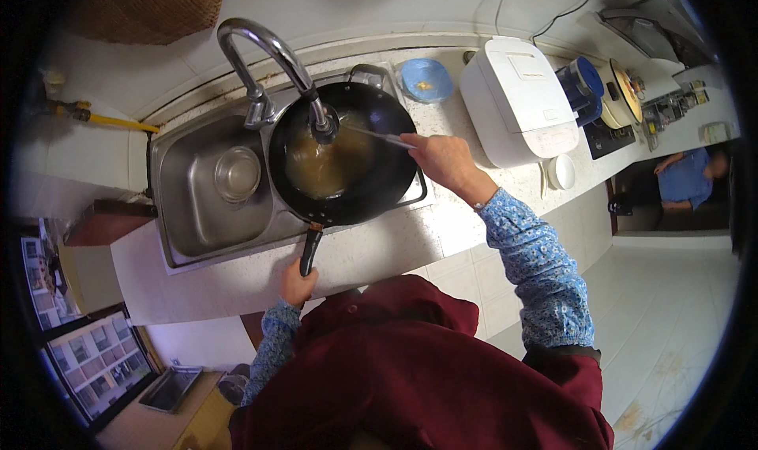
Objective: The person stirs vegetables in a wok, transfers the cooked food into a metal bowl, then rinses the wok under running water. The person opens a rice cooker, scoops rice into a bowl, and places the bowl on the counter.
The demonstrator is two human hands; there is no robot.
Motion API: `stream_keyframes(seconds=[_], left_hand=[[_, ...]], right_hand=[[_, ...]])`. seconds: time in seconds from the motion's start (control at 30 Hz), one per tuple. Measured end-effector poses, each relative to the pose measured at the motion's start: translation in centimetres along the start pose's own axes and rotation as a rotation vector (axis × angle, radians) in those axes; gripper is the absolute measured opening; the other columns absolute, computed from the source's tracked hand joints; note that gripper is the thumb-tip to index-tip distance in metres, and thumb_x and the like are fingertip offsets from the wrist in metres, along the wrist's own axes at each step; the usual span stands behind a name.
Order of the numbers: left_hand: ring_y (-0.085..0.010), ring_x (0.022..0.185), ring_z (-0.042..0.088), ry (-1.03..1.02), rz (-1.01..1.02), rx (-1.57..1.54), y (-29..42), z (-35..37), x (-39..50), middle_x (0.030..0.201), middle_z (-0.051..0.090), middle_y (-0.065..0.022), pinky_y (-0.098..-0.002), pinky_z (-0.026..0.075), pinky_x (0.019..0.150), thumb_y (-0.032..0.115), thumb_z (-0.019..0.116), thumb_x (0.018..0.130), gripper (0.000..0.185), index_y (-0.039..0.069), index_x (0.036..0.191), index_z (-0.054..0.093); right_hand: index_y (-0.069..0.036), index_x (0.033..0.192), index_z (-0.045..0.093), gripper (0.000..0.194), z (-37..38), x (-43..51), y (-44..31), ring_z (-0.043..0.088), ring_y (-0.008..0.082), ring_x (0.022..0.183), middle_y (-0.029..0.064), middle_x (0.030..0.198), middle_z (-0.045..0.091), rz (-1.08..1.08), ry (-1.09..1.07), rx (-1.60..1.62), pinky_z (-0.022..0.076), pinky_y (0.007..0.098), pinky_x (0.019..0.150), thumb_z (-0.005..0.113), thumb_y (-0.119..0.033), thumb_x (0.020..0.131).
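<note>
A large black wok (pixel 388 180) rests over the right part of a steel double sink, with cloudy brownish liquid (pixel 323 169) in its bottom. My left hand (pixel 298 283) grips the wok's black handle (pixel 310 250) at the counter's front edge. Over the wok's right rim, my right hand (pixel 441 158) holds a thin utensil (pixel 388 137) by its grey handle; its far end reaches into the wok, and I cannot tell its kind. The chrome faucet (pixel 269 47) arches over the wok, its spray head (pixel 324 124) above the liquid. A clear round bowl (pixel 237 174) sits in the left basin (pixel 201 225).
Right of the sink are a blue dish (pixel 426 80) with yellowish bits, a white countertop appliance (pixel 521 103), a small white bowl (pixel 561 172) and a blue container (pixel 580 89). A wicker basket (pixel 148 6) hangs upper left. Another person (pixel 686 179) is in the doorway at far right.
</note>
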State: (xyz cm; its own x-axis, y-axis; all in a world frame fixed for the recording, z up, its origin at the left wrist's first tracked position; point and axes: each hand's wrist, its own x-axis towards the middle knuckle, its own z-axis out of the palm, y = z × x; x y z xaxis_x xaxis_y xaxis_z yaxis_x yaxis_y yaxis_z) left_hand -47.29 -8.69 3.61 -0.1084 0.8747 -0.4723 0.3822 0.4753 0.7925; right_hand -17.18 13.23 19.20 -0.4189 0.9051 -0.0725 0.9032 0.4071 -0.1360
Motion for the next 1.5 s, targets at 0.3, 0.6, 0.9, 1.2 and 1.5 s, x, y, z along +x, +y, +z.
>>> stream_keyframes(seconds=[0.3,0.6,0.9,1.2,1.5], left_hand=[[-0.0173,0.040,0.052,-0.035,-0.061,-0.051,1.2,-0.3,-0.3,0.055,0.052,-0.0081,-0.0345,0.042,0.038,0.016,0.062,0.081,0.019,0.001,0.075,0.052],[-0.0139,0.038,0.051,-0.242,-0.147,-0.238,1.9,-0.2,-0.8,0.051,0.050,-0.0038,-0.0295,0.041,0.035,0.019,0.065,0.086,0.023,0.003,0.083,0.047],[-0.0133,0.036,0.048,-0.239,-0.145,-0.237,2.4,0.4,-1.5,0.052,0.050,-0.0035,-0.0288,0.039,0.034,0.019,0.064,0.088,0.024,0.004,0.082,0.045],[-0.0118,0.040,0.047,-0.294,-0.162,-0.354,2.4,0.3,-2.2,0.056,0.051,-0.0029,-0.0280,0.040,0.037,0.020,0.061,0.091,0.021,0.006,0.085,0.046],[-0.0120,0.041,0.046,-0.293,-0.138,-0.357,1.5,0.6,-2.1,0.056,0.048,-0.0024,-0.0297,0.041,0.038,0.018,0.058,0.093,0.019,0.005,0.090,0.045]], right_hand=[[-0.020,0.110,0.061,0.023,-3.1,-2.9,1.7,0.065,0.0318,0.063,0.0125,0.070,0.065,0.143,-0.010,-0.253,0.0492,0.0434,0.053,0.053,-0.019,0.090],[-0.016,0.117,0.061,0.030,5.3,-2.6,-2.6,0.066,0.0356,0.073,0.0171,0.079,0.067,0.224,0.042,0.162,0.0523,0.0465,0.064,0.055,-0.023,0.088],[-0.009,0.117,0.060,0.032,5.5,-7.3,-3.3,0.064,0.0362,0.088,0.0189,0.095,0.067,0.312,-0.088,0.568,0.0510,0.0439,0.076,0.052,-0.027,0.092],[0.006,0.124,0.051,0.045,9.8,-9.2,-12.1,0.059,0.0407,0.105,0.0306,0.109,0.061,0.289,-0.138,1.054,0.0458,0.0400,0.090,0.052,-0.021,0.089],[0.003,0.119,0.050,0.033,14.0,-5.3,-17.9,0.064,0.0375,0.085,0.0246,0.090,0.064,0.410,0.151,1.125,0.0486,0.0409,0.075,0.048,-0.016,0.092]])
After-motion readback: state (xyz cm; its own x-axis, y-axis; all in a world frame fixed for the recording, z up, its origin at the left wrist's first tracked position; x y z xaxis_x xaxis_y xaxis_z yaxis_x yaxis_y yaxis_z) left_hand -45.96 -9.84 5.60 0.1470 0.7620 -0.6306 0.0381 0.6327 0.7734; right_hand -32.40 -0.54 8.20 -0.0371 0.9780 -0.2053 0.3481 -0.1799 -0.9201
